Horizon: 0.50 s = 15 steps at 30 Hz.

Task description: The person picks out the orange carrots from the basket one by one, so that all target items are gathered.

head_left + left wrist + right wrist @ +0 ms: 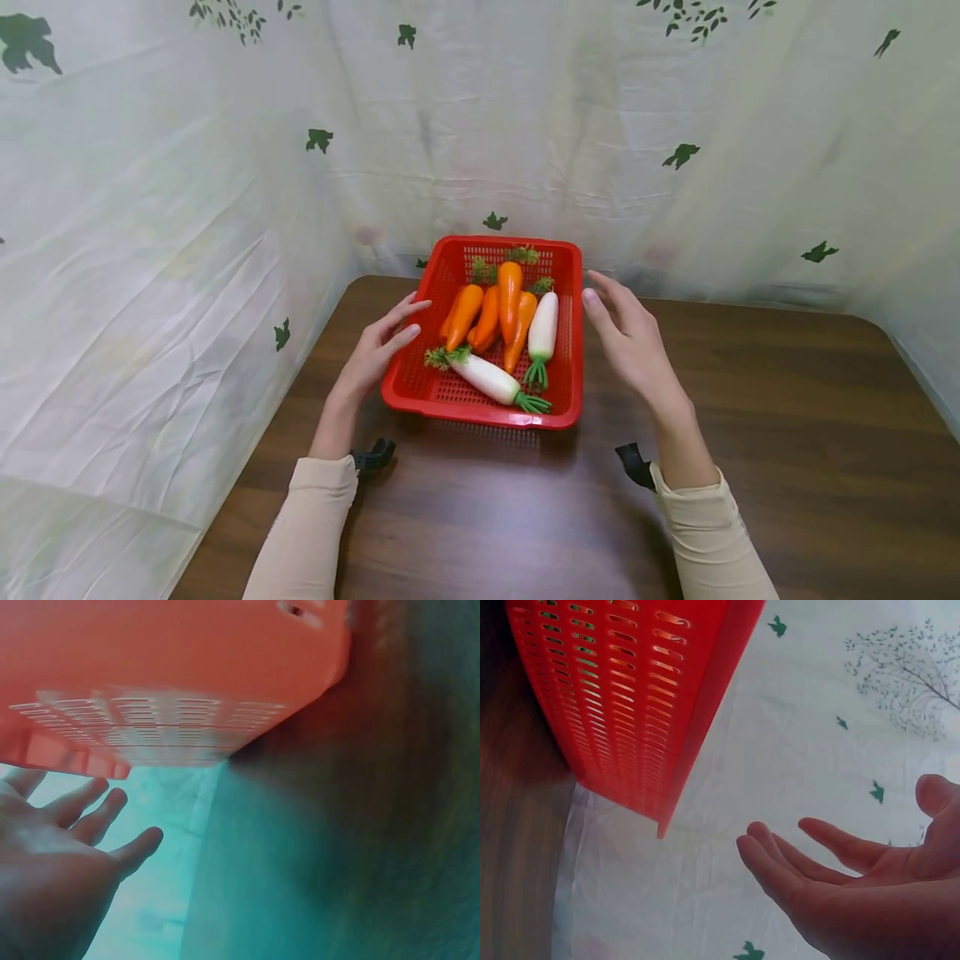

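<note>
A red plastic basket with slotted walls stands on the table. Inside it lie several orange carrots with green tufts. Two white radishes with green stems share the basket: one radish across the front, the other radish along the right side. My left hand is at the basket's left rim, fingers spread; whether a fingertip touches it I cannot tell. Beside the right wall is my right hand, fingers loosely extended and holding nothing. A gap separates that hand from the basket wall in the right wrist view.
The brown wooden table extends to both sides of the basket. A pale curtain with green leaf prints hangs behind the table and along its left side. Black straps sit at both wrists.
</note>
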Each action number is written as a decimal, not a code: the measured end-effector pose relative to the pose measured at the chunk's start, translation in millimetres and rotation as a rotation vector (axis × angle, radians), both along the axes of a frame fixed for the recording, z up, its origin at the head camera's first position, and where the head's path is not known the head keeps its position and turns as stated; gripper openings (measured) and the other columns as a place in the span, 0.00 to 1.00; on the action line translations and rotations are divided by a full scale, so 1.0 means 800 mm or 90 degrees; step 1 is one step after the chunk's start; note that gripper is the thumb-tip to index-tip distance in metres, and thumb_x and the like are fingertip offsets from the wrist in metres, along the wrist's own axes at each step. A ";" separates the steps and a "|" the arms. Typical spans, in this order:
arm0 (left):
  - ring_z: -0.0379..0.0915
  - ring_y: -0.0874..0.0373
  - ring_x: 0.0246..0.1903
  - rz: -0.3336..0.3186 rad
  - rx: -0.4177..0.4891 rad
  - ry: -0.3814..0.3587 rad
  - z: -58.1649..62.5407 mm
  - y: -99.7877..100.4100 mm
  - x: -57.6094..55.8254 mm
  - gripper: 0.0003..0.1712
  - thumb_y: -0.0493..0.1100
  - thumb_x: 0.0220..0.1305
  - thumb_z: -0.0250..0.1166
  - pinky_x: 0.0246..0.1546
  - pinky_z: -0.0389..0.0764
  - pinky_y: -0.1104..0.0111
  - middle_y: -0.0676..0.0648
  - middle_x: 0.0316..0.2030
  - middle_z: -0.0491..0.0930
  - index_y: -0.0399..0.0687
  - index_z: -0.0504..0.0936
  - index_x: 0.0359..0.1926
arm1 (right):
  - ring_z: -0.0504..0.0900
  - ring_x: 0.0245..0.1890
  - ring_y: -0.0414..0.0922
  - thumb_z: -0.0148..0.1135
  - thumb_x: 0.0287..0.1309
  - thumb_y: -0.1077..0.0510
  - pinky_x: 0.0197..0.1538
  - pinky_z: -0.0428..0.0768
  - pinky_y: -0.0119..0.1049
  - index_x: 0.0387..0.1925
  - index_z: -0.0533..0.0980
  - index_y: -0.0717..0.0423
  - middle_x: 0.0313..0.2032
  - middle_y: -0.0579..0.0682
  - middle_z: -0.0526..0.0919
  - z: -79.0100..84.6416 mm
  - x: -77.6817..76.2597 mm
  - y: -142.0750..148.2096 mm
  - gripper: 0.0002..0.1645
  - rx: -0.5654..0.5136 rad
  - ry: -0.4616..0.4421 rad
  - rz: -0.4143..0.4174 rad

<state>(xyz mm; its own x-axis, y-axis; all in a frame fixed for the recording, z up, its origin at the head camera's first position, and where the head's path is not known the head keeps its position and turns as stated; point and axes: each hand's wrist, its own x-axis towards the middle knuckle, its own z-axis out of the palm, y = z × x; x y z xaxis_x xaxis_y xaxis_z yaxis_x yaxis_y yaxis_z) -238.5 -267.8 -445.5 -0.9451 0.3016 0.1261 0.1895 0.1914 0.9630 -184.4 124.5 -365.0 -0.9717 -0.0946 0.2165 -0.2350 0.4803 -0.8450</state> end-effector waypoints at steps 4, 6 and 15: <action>0.68 0.37 0.72 -0.013 0.050 -0.016 -0.009 0.002 -0.002 0.30 0.42 0.78 0.60 0.54 0.87 0.62 0.44 0.80 0.60 0.49 0.70 0.77 | 0.69 0.74 0.57 0.48 0.78 0.34 0.72 0.71 0.66 0.80 0.62 0.48 0.77 0.54 0.68 0.001 0.000 -0.001 0.40 -0.019 -0.021 0.007; 0.70 0.35 0.69 -0.017 0.060 -0.018 -0.013 0.003 -0.003 0.30 0.39 0.77 0.59 0.53 0.87 0.61 0.40 0.78 0.63 0.50 0.70 0.77 | 0.71 0.73 0.58 0.48 0.78 0.33 0.72 0.70 0.66 0.80 0.63 0.47 0.76 0.53 0.69 0.001 -0.002 -0.001 0.39 -0.040 -0.035 0.018; 0.70 0.34 0.67 -0.018 0.070 -0.023 -0.016 0.002 -0.003 0.29 0.36 0.77 0.57 0.52 0.87 0.63 0.40 0.75 0.66 0.51 0.71 0.75 | 0.68 0.76 0.59 0.47 0.79 0.36 0.79 0.65 0.54 0.80 0.59 0.58 0.77 0.57 0.66 0.013 -0.024 -0.011 0.43 -0.200 -0.168 0.060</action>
